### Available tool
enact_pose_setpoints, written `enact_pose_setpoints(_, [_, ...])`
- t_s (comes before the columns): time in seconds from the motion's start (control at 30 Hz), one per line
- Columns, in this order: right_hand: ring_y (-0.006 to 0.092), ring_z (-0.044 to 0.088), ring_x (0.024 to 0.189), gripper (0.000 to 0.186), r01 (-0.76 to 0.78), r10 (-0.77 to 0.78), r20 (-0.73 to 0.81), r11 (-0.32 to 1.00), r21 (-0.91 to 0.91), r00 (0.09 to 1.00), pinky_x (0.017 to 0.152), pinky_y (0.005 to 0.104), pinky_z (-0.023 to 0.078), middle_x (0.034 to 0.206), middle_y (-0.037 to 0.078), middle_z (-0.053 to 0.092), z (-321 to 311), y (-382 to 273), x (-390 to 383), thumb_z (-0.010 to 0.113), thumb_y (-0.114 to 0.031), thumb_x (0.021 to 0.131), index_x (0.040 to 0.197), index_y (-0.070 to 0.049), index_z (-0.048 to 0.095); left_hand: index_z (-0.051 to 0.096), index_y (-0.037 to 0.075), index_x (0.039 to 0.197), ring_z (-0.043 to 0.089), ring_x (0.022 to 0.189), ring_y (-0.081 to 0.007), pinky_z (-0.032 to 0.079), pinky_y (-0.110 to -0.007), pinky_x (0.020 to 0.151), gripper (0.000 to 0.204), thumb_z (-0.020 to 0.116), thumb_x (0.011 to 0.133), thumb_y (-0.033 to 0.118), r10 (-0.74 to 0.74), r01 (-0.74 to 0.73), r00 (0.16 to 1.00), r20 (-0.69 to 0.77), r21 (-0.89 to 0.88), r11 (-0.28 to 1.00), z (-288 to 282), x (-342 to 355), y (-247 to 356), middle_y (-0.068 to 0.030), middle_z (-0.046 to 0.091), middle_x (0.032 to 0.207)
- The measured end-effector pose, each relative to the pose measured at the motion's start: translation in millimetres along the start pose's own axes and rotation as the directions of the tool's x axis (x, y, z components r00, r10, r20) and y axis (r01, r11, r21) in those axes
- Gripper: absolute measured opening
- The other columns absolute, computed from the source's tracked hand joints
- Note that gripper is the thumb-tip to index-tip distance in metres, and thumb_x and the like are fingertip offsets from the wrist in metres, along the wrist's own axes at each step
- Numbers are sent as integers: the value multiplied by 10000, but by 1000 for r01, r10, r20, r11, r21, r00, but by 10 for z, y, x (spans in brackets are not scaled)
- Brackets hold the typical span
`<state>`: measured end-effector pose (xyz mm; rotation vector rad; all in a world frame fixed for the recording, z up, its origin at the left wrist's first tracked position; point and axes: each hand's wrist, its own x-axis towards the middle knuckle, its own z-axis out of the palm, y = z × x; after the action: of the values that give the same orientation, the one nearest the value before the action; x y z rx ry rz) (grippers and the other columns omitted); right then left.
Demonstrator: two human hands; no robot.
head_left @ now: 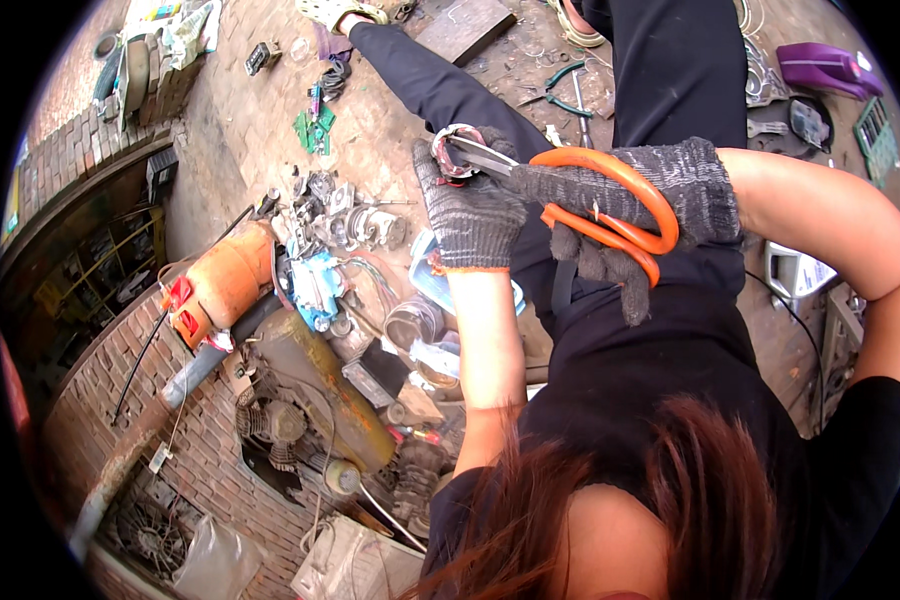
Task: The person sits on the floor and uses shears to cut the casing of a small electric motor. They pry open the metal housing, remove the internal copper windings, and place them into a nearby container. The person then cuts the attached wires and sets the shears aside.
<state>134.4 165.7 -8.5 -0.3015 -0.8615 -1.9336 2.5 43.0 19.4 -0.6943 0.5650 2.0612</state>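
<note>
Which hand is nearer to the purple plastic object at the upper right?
Right. The right hand, gripping the orange-handled scissors, is lower and left of the purple plastic object in view; the left hand is farther left.

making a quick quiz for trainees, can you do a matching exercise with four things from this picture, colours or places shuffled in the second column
1. scissors
2. small round item
3. circuit board
4. plastic object

A. green, left of both hands
B. held in the left hand
C. purple, toward the picture's right edge
D. gripped by the right hand

Pairs: 1-D, 2-B, 3-A, 4-C
</note>
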Motion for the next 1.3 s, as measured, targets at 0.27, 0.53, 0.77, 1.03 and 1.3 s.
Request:
enact_pose_setpoints(0.27, [380, 544, 950, 478, 125, -159, -149, 969, -214, 976, 748, 587, 450, 1072, 252, 507, -89, -63, -190, 497, -336, 855, 1191, 0, 446, 557, 78, 783, 566, 715, -214, 495, -336, 664, 417, 439, 841, 474, 142, -94, 975, -174, 257, 962, 184, 6, -155, -68, 584, 765])
enact_pose_setpoints(0.53, [363, 559, 931, 456, 207, -221, -57, 960, -188, 973, 746, 612, 431, 1079, 224, 515, 99, -85, -89, 470, -354, 868, 1173, -16, 467, 530, 84, 715, 546, 642, -182, 498, -314, 601, 398, 451, 864, 444, 154, -93, 979, -135, 376, 922, 344, 46, -332, -54, 558, 708])
enact_pose_setpoints(0.77, [343, 575, 907, 446, 274, -325, -115, 906, -323, 939, 731, 623, 419, 1104, 203, 519, 319, -1, -140, 440, -364, 884, 1180, -31, 466, 518, 36, 907, 552, 789, -213, 464, -359, 762, 350, 359, 879, 346, 35, -49, 997, 72, 206, 977, -102, 389, 64, -90, 570, 904])
enact_pose_setpoints(1.03, [194, 610, 675, 314, -244, -765, -169, 15, -970, 622, 596, 301, 482, 779, 111, 615, 764, 89, 82, 546, -267, 830, 989, 3, 561, 534, 53, 915, 526, 846, -217, 423, -384, 812, 300, 425, 847, 324, 155, -170, 985, 69, 452, 876, 119, 2, 39, -78, 576, 922])
enact_pose_setpoints(1.3, [345, 582, 788, 459, -877, -889, 286, -425, -223, 358, 662, 403, 447, 854, 216, 586, 549, -478, 386, 595, -318, 756, 1042, 33, 520, 545, 78, 908, 538, 908, -203, 434, -411, 841, 397, 439, 848, 456, 104, -43, 985, -135, 393, 918, 572, -259, -270, -67, 591, 926])
